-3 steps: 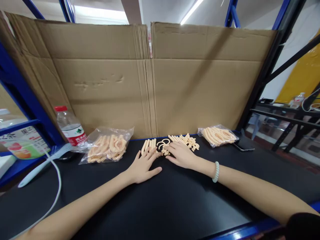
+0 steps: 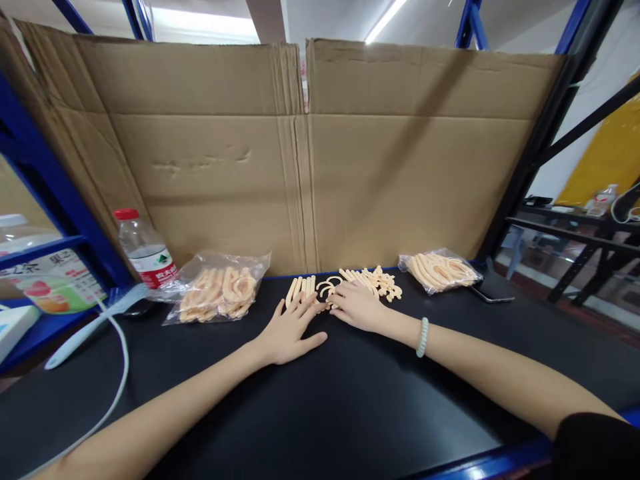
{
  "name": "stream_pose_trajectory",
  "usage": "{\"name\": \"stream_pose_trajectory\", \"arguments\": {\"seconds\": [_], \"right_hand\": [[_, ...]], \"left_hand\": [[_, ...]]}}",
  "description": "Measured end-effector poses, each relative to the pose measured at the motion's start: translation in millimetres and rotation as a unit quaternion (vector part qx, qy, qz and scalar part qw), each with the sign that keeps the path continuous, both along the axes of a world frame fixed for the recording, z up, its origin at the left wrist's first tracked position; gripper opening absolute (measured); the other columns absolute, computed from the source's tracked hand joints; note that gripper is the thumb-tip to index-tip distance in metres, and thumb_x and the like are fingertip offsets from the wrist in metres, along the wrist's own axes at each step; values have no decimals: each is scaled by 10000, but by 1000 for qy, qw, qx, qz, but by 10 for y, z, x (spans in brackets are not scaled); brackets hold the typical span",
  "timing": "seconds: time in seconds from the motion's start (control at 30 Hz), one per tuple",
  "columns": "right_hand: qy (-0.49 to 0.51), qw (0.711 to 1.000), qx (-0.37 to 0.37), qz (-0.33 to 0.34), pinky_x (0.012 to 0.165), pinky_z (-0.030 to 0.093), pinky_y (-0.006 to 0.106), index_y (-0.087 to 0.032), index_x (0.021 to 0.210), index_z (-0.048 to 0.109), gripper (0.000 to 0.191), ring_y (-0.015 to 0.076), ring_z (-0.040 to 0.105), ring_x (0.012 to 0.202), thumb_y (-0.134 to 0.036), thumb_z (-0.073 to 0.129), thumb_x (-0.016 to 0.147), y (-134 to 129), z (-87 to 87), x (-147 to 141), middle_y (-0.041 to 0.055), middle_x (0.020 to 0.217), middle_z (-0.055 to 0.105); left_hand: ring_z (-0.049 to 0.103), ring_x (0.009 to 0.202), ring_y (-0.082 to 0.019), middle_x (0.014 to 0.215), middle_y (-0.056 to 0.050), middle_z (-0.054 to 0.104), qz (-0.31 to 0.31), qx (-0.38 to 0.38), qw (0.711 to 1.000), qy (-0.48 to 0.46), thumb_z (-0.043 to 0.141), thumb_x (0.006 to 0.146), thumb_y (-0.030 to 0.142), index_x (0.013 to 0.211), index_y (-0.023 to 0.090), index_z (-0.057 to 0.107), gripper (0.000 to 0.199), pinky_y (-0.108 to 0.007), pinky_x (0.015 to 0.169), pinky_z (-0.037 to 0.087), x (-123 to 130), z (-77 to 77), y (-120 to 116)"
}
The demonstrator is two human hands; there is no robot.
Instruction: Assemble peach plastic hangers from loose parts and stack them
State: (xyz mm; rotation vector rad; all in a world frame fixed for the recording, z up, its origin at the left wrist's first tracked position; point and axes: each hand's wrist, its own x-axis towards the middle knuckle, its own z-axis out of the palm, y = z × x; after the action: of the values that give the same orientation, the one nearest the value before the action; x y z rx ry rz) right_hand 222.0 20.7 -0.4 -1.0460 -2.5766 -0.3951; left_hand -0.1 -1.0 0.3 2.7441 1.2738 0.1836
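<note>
Lying partly beneath both hands [image 2: 286,337] [image 2: 361,307], pale pieces [image 2: 384,283]

The single head camera looks from the wearer's own head, above the near side of the black table [image 2: 350,413], facing forward and tilted down. The cardboard [image 2: 410,167] stands nearly square to it across the far edge. The left hand [image 2: 287,335] and right hand [image 2: 361,307] lie at middle range, near centre. Coverage is wide (the ceiling light [image 2: 385,21] shows at the top).
</note>
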Motion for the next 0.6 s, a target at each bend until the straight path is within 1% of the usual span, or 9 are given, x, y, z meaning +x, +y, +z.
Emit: {"name": "stream_pose_trajectory", "arguments": {"seconds": [0.07, 0.17, 0.27, 0.4, 0.5, 0.53, 0.6], "right_hand": [[-3, 1000, 7, -9, 860, 426, 394, -125, 965, 641, 158, 242, 558, 945, -214, 511, 946, 142, -47, -5, 113, 946, 626], [8, 999, 22, -27, 828, 422, 390, -108, 957, 636, 174, 243, 549, 925, -178, 476, 957, 339, -94, 60, 127, 942, 613], [26, 999, 35, -28, 785, 423, 365, -123, 956, 635, 172, 236, 533, 905, -206, 484, 960, 410, -94, 123, 116, 954, 608], [59, 997, 53, -11, 791, 413, 383, -144, 993, 632, 196, 248, 514, 924, -235, 461, 966, 306, -67, 157, 109, 960, 609], [101, 993, 65, 7, 803, 411, 394, -153, 993, 638, 218, 250, 517, 921, -226, 435, 964, 155, -26, 175, 110, 943, 624], [119, 990, 70, 12, 798, 414, 390, -156, 992, 640, 225, 247, 523, 916, -224, 427, 962, 94, 6, 183, 109, 943, 632], [152, 985, 83, 19, 779, 422, 384, -164, 1002, 642, 238, 239, 537, 895, -222, 414, 959, -55, 116, 209, 106, 938, 648]], "left_hand": [[104, 1441, -359, 1576, -91, 166, 1, -1, 1000, 0, 332, 897, 669, 1455, 293, 302, 674, -683, 1084, 113, -1, 4, 0], [136, 1437, -358, 1570, -92, 191, -3, 2, 1000, -10, 357, 885, 673, 1445, 278, 326, 687, -667, 1091, 135, -1, 3, 26], [161, 1433, -354, 1564, -92, 216, -2, 8, 1000, -19, 391, 870, 677, 1438, 282, 338, 693, -651, 1094, 160, 1, -7, 75], [164, 1434, -348, 1567, -95, 213, 2, 28, 999, -40, 452, 863, 638, 1435, 294, 330, 678, -654, 1093, 163, -5, -29, 103], [156, 1439, -324, 1563, -108, 219, 16, 68, 995, -73, 478, 893, 508, 1420, 271, 332, 596, -634, 1103, 165, -15, -40, 74], [182, 1431, -312, 1546, -117, 256, 21, 84, 993, -86, 476, 900, 453, 1402, 253, 348, 555, -612, 1111, 172, -17, -40, 60], [285, 1386, -286, 1473, -125, 375, 22, 115, 987, -108, 476, 895, 352, 1343, 227, 398, 472, -554, 1122, 199, -18, -35, 35]]}}
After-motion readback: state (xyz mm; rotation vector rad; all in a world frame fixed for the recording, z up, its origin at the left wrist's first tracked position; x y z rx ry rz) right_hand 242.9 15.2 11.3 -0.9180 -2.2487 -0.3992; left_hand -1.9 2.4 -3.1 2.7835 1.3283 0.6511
